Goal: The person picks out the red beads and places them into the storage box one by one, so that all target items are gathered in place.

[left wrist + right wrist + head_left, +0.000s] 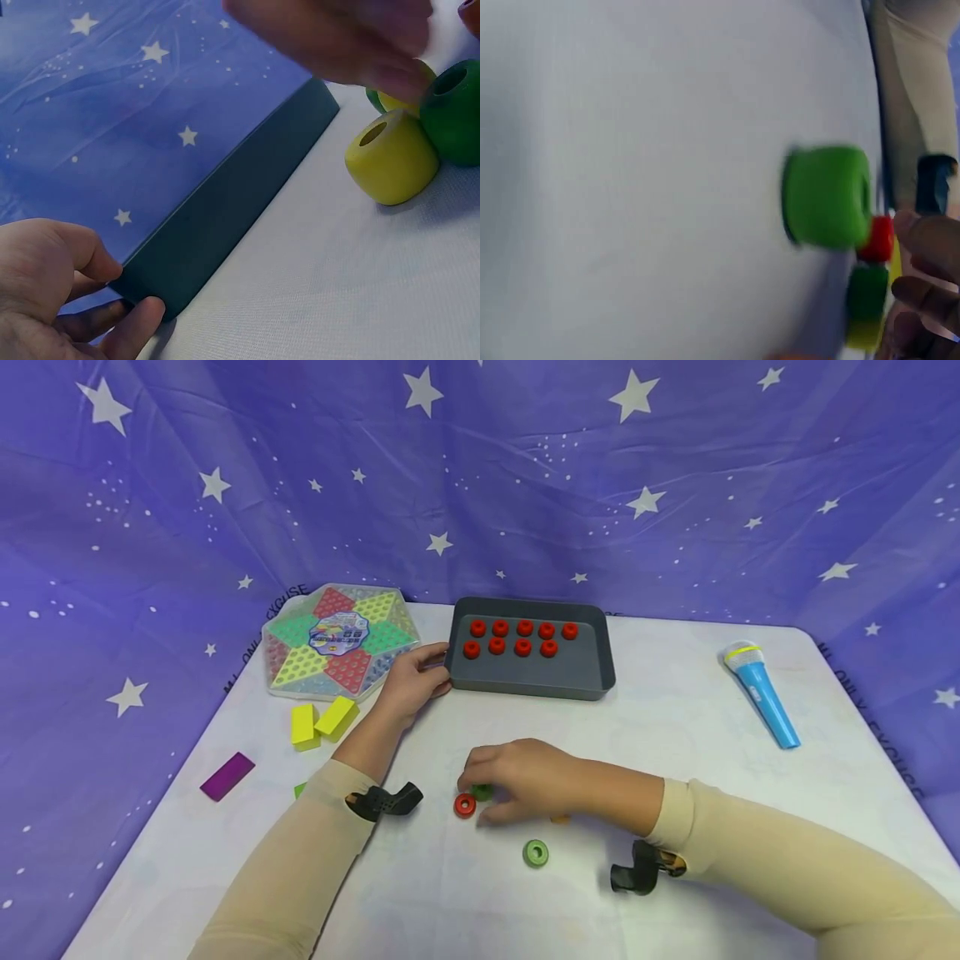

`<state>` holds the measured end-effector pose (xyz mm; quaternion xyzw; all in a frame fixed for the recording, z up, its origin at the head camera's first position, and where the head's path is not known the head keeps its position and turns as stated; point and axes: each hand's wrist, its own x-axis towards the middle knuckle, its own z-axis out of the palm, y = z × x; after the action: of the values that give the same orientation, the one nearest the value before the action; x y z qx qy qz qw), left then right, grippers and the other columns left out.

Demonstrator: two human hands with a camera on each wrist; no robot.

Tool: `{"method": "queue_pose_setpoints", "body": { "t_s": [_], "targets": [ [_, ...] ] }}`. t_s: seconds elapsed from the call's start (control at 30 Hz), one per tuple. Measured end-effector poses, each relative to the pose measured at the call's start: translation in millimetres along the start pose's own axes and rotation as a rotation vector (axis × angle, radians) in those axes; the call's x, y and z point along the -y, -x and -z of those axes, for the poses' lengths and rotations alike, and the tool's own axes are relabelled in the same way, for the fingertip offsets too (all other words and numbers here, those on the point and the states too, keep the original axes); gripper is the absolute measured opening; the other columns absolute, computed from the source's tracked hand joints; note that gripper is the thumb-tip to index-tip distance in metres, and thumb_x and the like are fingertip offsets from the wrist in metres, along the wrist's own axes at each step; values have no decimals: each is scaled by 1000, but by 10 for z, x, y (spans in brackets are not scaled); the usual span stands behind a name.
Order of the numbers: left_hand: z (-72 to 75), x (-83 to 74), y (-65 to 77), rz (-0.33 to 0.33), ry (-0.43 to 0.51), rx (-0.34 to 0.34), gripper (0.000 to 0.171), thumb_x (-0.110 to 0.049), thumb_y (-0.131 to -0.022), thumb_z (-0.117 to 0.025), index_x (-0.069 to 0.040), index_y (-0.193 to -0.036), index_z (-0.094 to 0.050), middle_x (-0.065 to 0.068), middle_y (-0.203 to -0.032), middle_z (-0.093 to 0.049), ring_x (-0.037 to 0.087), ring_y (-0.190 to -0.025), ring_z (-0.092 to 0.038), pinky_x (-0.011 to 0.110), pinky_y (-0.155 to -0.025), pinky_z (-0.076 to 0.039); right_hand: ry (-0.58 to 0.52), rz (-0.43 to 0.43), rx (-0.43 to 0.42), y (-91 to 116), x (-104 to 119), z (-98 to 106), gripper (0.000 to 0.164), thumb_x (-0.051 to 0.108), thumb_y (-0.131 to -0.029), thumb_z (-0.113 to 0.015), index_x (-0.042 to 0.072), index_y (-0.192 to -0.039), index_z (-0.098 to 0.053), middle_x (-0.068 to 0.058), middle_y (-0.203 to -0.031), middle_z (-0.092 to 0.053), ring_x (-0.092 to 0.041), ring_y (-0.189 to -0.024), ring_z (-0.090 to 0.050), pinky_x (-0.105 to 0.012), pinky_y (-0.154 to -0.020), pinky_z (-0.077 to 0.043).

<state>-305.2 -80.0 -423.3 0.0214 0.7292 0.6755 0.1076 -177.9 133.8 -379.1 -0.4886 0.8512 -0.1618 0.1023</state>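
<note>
My left hand [415,683] holds the left front corner of a dark grey tray [525,683], its thumb against the outside in the left wrist view. Several red beads [525,627] sit in two rows inside the tray. Lower down, my right hand [525,777] hovers over loose beads with thumb and fingers apart. Just by its fingertips are a red bead [465,805] and a partly covered green bead [482,792]. Another green bead [536,853] lies nearer the front. The left wrist view shows a yellow bead [394,159] below the blurred right hand.
At the left lies a Chinese checkers board [341,639] in clear packaging. Yellow blocks [336,718] and a purple block [227,776] are in front of it. A blue toy microphone [767,700] rests at the right. A purple starry cloth hangs behind the white table.
</note>
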Motion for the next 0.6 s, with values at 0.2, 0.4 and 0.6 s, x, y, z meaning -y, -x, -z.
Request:
{"method": "queue_pose_setpoints", "body": {
  "t_s": [0.2,0.4,0.6],
  "targets": [
    [-1,4,8,3,-7,-5,52,-2,-93,-58,-10,-144,-57,13,-137,-59,23,-107,-64,34,-88,-62,143,31,8,-82,58,-155,31,32,-87,-77,29,-116,-70,16,-106,-58,2,-81,-55,-19,-64,-50],
    [-1,11,5,0,-7,-5,53,-3,-92,-59,-11,-145,-57,12,-135,-59,21,-105,-65,32,-86,-62,233,68,9,-162,90,-198,25,26,-88,-74,28,-113,-71,15,-100,-61,1,-77,-55,-19,-61,-48],
    [6,26,-5,1,-4,-4,54,-3,-92,-59,-11,-145,-57,11,-135,-60,21,-106,-65,31,-85,-62,253,82,2,-168,119,-181,22,30,-90,-73,29,-112,-71,15,-100,-61,3,-76,-55,-18,-60,-48]
  ]
}}
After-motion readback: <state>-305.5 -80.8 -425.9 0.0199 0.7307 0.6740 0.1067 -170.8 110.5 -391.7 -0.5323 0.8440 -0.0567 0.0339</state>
